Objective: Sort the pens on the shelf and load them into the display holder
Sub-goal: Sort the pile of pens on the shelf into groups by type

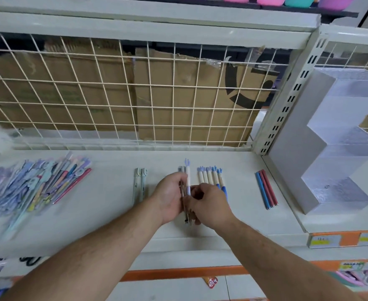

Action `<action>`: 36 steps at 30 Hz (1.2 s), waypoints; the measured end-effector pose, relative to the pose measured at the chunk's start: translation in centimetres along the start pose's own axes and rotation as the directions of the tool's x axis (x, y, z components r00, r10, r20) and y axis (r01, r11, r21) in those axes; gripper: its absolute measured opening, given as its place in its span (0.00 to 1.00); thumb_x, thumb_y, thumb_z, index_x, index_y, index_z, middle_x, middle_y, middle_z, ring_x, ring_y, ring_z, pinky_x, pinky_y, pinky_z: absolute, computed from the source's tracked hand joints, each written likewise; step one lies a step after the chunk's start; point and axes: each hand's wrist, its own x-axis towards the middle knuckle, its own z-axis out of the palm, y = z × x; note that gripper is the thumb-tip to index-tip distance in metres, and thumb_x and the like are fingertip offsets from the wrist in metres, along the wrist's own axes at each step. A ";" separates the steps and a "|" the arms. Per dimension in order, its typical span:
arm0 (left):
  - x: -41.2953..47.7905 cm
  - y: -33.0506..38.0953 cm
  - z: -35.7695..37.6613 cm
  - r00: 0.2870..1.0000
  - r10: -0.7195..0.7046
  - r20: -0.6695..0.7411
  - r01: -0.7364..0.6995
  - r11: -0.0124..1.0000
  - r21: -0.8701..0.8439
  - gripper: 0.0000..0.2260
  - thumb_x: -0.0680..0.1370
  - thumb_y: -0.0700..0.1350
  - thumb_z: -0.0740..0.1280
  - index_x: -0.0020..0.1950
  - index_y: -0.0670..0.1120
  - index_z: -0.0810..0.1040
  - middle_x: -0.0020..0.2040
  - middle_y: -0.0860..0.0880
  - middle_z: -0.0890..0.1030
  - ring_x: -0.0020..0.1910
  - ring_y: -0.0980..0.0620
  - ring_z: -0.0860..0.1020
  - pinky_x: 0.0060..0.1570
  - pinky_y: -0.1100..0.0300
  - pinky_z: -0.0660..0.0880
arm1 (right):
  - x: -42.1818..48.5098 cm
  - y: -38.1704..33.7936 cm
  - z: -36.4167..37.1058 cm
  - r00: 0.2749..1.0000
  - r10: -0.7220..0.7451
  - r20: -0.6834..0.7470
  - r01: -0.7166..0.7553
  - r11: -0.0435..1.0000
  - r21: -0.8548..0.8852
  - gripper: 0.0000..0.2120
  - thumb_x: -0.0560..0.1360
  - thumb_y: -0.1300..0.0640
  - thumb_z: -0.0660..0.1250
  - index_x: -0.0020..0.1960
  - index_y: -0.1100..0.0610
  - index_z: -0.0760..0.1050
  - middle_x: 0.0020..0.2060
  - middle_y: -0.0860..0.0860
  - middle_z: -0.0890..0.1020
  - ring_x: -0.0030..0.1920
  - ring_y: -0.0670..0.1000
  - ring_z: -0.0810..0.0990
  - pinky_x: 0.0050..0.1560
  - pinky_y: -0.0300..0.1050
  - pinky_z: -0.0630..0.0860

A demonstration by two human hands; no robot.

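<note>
My left hand (170, 197) and right hand (212, 208) both grip a small bunch of pens (187, 179) over the middle of the shelf (109, 216) — tops toward its back edge. The display holder (296, 148) stands at the right end.

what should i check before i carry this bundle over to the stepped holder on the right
1. Grip: left hand and right hand both hold the bundle: ok.
2. Bundle is one kind: a blue-topped pen sits with grey ones: not ok.
3. Path: the cream-and-blue row and the red and blue pens lie between the bundle and the display holder, so lift over them: not ok.
4. Holder upright on the shelf: ok.
5. Holder slots open: cannot tell.
6. Sorting done: the mixed pile lies at the left: not ok.
</note>
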 end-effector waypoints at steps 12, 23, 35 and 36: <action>0.7 0.1 -1.4 0.964 0.093 -0.249 -0.080 0.995 0.061 0.05 0.81 0.35 0.60 0.49 0.35 0.74 0.35 0.41 0.74 0.30 0.45 0.73 0.33 0.47 0.82 | 2.0 1.4 -2.7 0.960 0.096 -0.263 -0.162 0.957 -0.242 0.13 0.76 0.53 0.68 0.36 0.58 0.78 0.30 0.52 0.81 0.30 0.51 0.78 0.33 0.42 0.73; 1.9 0.0 -0.7 0.966 0.119 -0.229 -0.089 0.987 0.137 0.05 0.80 0.34 0.64 0.51 0.34 0.78 0.34 0.43 0.76 0.31 0.48 0.75 0.36 0.50 0.83 | 3.2 2.0 -3.4 0.964 0.104 -0.245 -0.199 0.894 -0.401 0.09 0.77 0.51 0.66 0.45 0.56 0.78 0.38 0.52 0.81 0.38 0.54 0.81 0.39 0.46 0.79; 1.3 -0.6 0.1 0.888 0.283 -0.364 -0.106 0.893 0.437 0.04 0.79 0.43 0.67 0.47 0.43 0.78 0.34 0.48 0.85 0.29 0.55 0.79 0.29 0.64 0.68 | 2.0 1.4 -2.7 0.986 -0.100 -0.133 0.049 0.939 -0.341 0.04 0.77 0.53 0.68 0.43 0.52 0.77 0.37 0.48 0.81 0.39 0.51 0.80 0.40 0.44 0.78; 1.1 -0.7 0.0 0.879 0.297 -0.372 -0.119 0.894 0.431 0.04 0.79 0.42 0.67 0.45 0.43 0.78 0.33 0.48 0.84 0.32 0.53 0.79 0.30 0.63 0.68 | 1.9 1.2 -2.5 0.985 -0.132 -0.110 0.091 0.944 -0.319 0.04 0.76 0.53 0.69 0.43 0.52 0.77 0.36 0.47 0.82 0.39 0.50 0.80 0.40 0.43 0.77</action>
